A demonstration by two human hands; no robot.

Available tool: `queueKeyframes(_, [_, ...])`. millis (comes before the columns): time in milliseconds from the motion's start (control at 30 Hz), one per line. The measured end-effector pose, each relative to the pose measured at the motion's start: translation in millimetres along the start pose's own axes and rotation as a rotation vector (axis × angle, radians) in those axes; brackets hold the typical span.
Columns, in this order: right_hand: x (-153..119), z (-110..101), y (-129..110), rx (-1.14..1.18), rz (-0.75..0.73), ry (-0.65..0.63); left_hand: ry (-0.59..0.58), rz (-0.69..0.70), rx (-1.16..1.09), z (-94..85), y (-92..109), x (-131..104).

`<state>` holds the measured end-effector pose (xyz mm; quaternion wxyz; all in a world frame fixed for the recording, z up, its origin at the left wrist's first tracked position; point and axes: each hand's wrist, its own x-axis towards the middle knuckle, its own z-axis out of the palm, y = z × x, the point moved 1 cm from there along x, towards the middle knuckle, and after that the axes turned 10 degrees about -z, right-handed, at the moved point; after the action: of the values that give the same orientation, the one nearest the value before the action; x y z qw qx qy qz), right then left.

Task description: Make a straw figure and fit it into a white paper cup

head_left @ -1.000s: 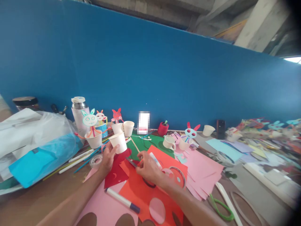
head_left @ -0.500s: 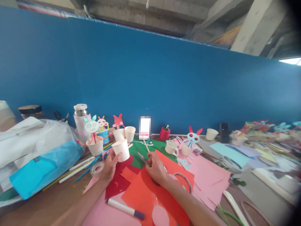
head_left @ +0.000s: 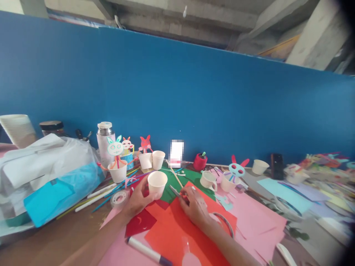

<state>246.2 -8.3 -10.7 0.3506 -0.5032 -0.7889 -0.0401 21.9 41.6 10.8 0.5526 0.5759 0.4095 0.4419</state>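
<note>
My left hand [head_left: 140, 197] is closed around a white paper cup [head_left: 157, 186]. Its mouth faces up, leaning a little toward me, and the inside I can see looks bare. My right hand [head_left: 193, 205] grips a pair of scissors [head_left: 174, 191]; the grey blades point up and left toward the cup, apart from it, and the handles are hidden in my fingers. A thin wooden stick [head_left: 176, 176] runs down to my right fingertips; I cannot tell if they hold it. Orange-red paper [head_left: 166, 225] lies below both hands, with green paper [head_left: 191, 179] beyond.
Paper rabbit figures [head_left: 115, 148] stand in cups at left and right. A tape roll [head_left: 119, 198], a marker [head_left: 148, 251], a handled white cup [head_left: 208, 181], a red pot [head_left: 200, 161] and a thermos [head_left: 105, 142] surround the papers. A blue wall [head_left: 177, 92] rises behind.
The cup in my left hand has moved right, nearer the scissors, and more of its opening shows. My right hand keeps its grip on the scissors. The whole view has shifted slightly left.
</note>
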Motion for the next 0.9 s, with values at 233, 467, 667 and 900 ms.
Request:
queueKeyframes(233, [5, 1, -2, 0.629, 0.191, 0.196, 0.047, 0.151, 0.259, -0.6, 3, -7])
queueKeyframes(467, [7, 3, -12, 1.237, 0.449, 0.122, -0.050, 0.300, 0.361, 6.6, -3, -11])
queueKeyframes(667, [8, 1, -27, 1.517, 0.577, 0.070, -0.084, 0.371, 0.641, 7.0, -9, -10])
queueKeyframes(900, [13, -4, -27, 1.557, 0.540, 0.078, -0.100, 0.251, 0.617, 5.8, -7, -8])
